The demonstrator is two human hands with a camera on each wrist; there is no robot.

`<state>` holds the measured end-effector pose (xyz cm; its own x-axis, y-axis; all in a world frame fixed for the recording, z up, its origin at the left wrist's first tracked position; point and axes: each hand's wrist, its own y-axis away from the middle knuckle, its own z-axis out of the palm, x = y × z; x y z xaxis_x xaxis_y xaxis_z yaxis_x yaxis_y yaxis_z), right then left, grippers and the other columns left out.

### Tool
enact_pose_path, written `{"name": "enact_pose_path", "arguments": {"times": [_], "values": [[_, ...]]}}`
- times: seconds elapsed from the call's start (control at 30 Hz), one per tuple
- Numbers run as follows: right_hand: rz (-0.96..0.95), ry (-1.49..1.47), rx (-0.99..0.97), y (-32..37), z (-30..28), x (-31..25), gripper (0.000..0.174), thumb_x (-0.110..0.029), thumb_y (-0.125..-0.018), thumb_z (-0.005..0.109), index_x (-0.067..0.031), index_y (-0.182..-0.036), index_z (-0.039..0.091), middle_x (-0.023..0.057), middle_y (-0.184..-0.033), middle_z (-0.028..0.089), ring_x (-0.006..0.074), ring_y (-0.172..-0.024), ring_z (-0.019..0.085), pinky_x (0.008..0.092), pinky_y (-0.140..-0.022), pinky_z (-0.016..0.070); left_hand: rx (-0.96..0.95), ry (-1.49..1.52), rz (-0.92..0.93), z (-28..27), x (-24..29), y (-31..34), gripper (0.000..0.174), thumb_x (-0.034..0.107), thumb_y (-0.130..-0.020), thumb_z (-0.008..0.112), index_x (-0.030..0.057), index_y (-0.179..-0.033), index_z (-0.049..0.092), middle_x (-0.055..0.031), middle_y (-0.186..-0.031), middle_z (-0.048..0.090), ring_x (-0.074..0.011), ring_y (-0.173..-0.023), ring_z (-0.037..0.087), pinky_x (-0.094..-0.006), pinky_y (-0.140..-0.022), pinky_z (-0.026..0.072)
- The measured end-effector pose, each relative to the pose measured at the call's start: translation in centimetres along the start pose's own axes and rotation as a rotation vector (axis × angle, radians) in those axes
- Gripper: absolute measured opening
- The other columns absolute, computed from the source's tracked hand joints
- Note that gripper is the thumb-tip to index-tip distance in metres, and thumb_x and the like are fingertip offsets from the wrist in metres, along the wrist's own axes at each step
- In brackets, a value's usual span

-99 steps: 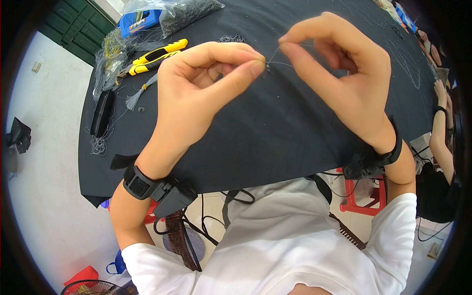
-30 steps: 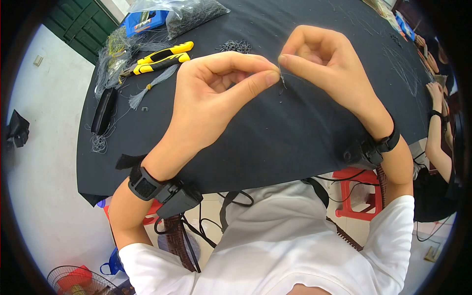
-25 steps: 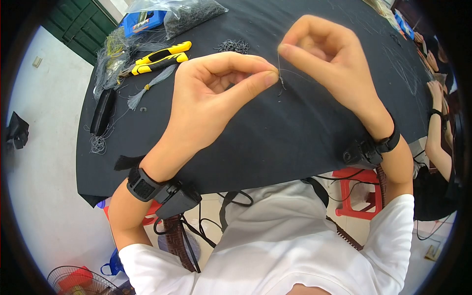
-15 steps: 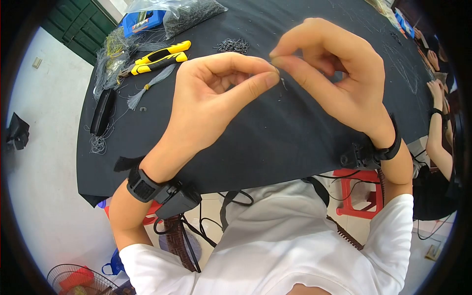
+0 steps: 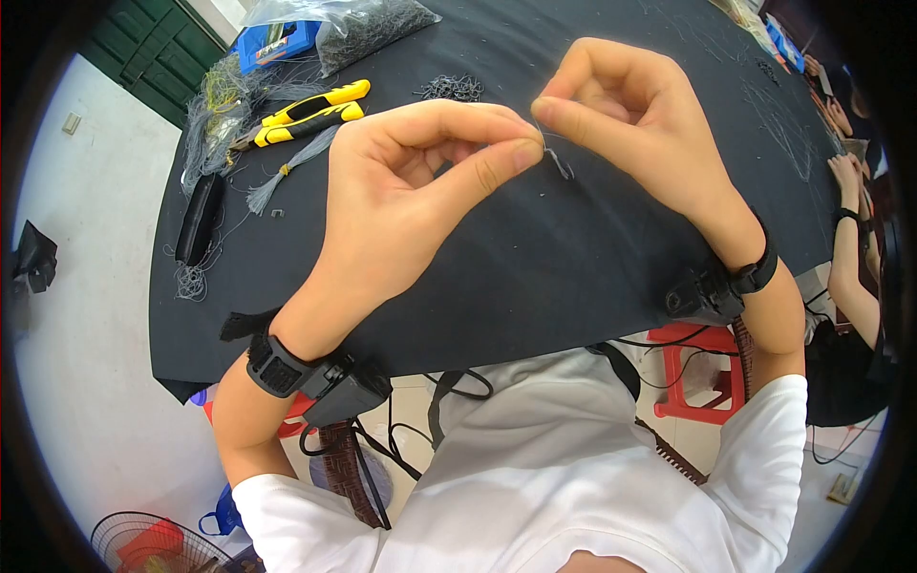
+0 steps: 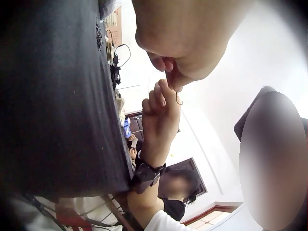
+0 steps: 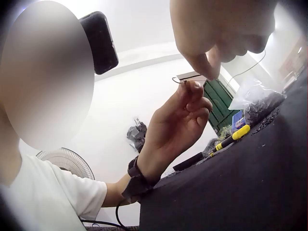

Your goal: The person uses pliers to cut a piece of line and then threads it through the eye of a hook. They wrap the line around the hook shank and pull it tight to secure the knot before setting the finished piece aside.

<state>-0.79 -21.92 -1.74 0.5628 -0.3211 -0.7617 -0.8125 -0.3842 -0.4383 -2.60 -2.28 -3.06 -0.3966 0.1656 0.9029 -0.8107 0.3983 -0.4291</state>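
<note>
Between thumb and forefinger, the left hand (image 5: 387, 186) pinches a small dark hook (image 5: 564, 168) whose bend sticks out past the fingertips. The curved hook (image 7: 176, 80) also shows in the right wrist view above the left hand (image 7: 175, 120). Thumb and forefinger of the right hand (image 5: 650, 129) pinch a thin clear line, a short way right of the left fingertips. In the left wrist view the right hand (image 6: 161, 115) is close beside the left hand (image 6: 187, 43). Both hands are raised above the black-covered table (image 5: 535, 277).
On the table's left lie yellow-black pliers (image 5: 308, 116), a tied line bundle (image 5: 287, 171), a black holder (image 5: 200, 220) and tangled line (image 5: 215, 115). Beyond the left hand sits a pile of dark hooks (image 5: 452, 88). A filled plastic bag (image 5: 373, 33) and blue box (image 5: 274, 46) stand behind.
The right hand moved in to the left fingertips and back out to the right. The left hand keeps its pinch almost in place; the hook now shows further out past its fingertips.
</note>
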Motion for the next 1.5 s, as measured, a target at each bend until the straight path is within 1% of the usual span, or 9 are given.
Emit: {"name": "enact_pose_path", "arguments": {"times": [0.17, 0.27, 0.47, 0.57, 0.67, 0.77, 0.87, 1.07, 1.5], "values": [[-0.027, -0.051, 0.049, 0.0, 0.0, 0.6, 0.012, -0.014, -0.079, 0.063, -0.0024, -0.079, 0.059, -0.0086, -0.053, 0.041, -0.0011, -0.047, 0.032, 0.0177, -0.044, 0.0247, 0.008, -0.017, 0.017, -0.1, 0.0, 0.0, 0.012, -0.001, -0.077, 0.063, -0.0023, -0.089, 0.063, -0.0116, -0.093, 0.063, -0.0136, -0.085, 0.059, -0.0239, -0.08, 0.0462], [-0.045, -0.091, 0.066, 0.0, -0.1, 0.0, 0.007, -0.011, -0.083, 0.06, -0.0046, -0.082, 0.057, -0.0043, -0.074, 0.053, -0.0001, -0.065, 0.045, 0.0148, -0.057, 0.0345, 0.036, -0.016, -0.007, -0.1, 0.1, 0.0, 0.013, -0.001, -0.078, 0.063, -0.0025, -0.09, 0.063, -0.0112, -0.093, 0.063, -0.0136, -0.086, 0.059, -0.0241, -0.081, 0.046], [-0.112, -0.107, -0.062, 0.2, -0.5, -0.4, 0.005, -0.007, -0.082, 0.06, -0.0042, -0.085, 0.058, -0.0017, -0.081, 0.055, 0.001, -0.064, 0.045, 0.0149, -0.057, 0.035, 0.134, -0.019, -0.029, -0.2, -0.1, -0.1, 0.014, 0.0, -0.079, 0.062, -0.0024, -0.093, 0.062, -0.01, -0.095, 0.063, -0.0128, -0.088, 0.059, -0.0233, -0.082, 0.0453], [-0.088, -0.048, -0.146, 0.3, -0.6, -1.3, 0.004, -0.004, -0.079, 0.061, -0.0026, -0.082, 0.059, 0.001, -0.085, 0.057, 0.0025, -0.064, 0.047, 0.0156, -0.058, 0.0359, 0.2, 0.046, 0.033, -0.1, -0.4, -0.3, 0.012, -0.002, -0.079, 0.062, -0.0055, -0.09, 0.062, -0.0083, -0.085, 0.063, -0.0089, -0.076, 0.059, -0.0185, -0.069, 0.0467], [-0.104, -0.018, -0.192, 0.3, 0.1, -0.8, 0.002, -0.002, -0.077, 0.062, -0.0009, -0.079, 0.061, 0.0037, -0.088, 0.06, 0.0039, -0.064, 0.049, 0.0165, -0.057, 0.0372, 0.129, 0.036, 0.013, -0.4, -0.4, -0.1, 0.015, 0.001, -0.08, 0.061, -0.0021, -0.095, 0.062, -0.0095, -0.095, 0.063, -0.0123, -0.089, 0.059, -0.023, -0.082, 0.0444], [-0.156, -0.108, -0.112, 0.2, 0.9, 0.1, 0.011, -0.014, -0.074, 0.067, -0.0051, -0.079, 0.065, -0.0013, -0.074, 0.062, 0.0032, -0.052, 0.045, 0.018, -0.049, 0.0334, 0.09, 0.092, 0.023, -0.5, -0.4, -0.2, 0.015, 0.001, -0.08, 0.061, -0.0019, -0.095, 0.062, -0.0097, -0.095, 0.063, -0.0126, -0.089, 0.059, -0.023, -0.082, 0.0444], [-0.04, -0.059, -0.165, 0.4, 0.2, -0.8, 0.002, -0.001, -0.076, 0.062, -0.0008, -0.079, 0.062, 0.0055, -0.084, 0.063, 0.0051, -0.063, 0.051, 0.0175, -0.057, 0.0387, 0.105, 0.045, 0.009, -0.5, -0.3, -0.1, 0.015, 0.001, -0.08, 0.06, -0.0019, -0.095, 0.062, -0.0098, -0.095, 0.063, -0.0129, -0.089, 0.059, -0.0232, -0.082, 0.0444], [-0.085, 0.003, -0.15, 0.4, -0.1, -0.8, 0.003, 0.0, -0.076, 0.061, -0.0018, -0.078, 0.062, 0.0039, -0.083, 0.062, 0.0018, -0.058, 0.046, 0.016, -0.053, 0.0354, 0.174, 0.084, 0.028, 0.0, -0.4, -0.3, 0.013, -0.003, -0.079, 0.062, -0.0051, -0.091, 0.062, -0.0078, -0.086, 0.063, -0.0085, -0.077, 0.058, -0.0175, -0.068, 0.0458], [-0.154, 0.056, -0.093, 0.6, -0.1, -0.5, 0.005, -0.002, -0.073, 0.062, -0.0041, -0.076, 0.059, 0.0005, -0.082, 0.058, 0.0014, -0.054, 0.041, 0.0163, -0.053, 0.0332, 0.179, 0.09, 0.023, 0.0, -0.4, -0.3, 0.013, -0.002, -0.078, 0.063, -0.0044, -0.091, 0.063, -0.0066, -0.085, 0.063, -0.0066, -0.075, 0.057, -0.0156, -0.065, 0.0445]]}}
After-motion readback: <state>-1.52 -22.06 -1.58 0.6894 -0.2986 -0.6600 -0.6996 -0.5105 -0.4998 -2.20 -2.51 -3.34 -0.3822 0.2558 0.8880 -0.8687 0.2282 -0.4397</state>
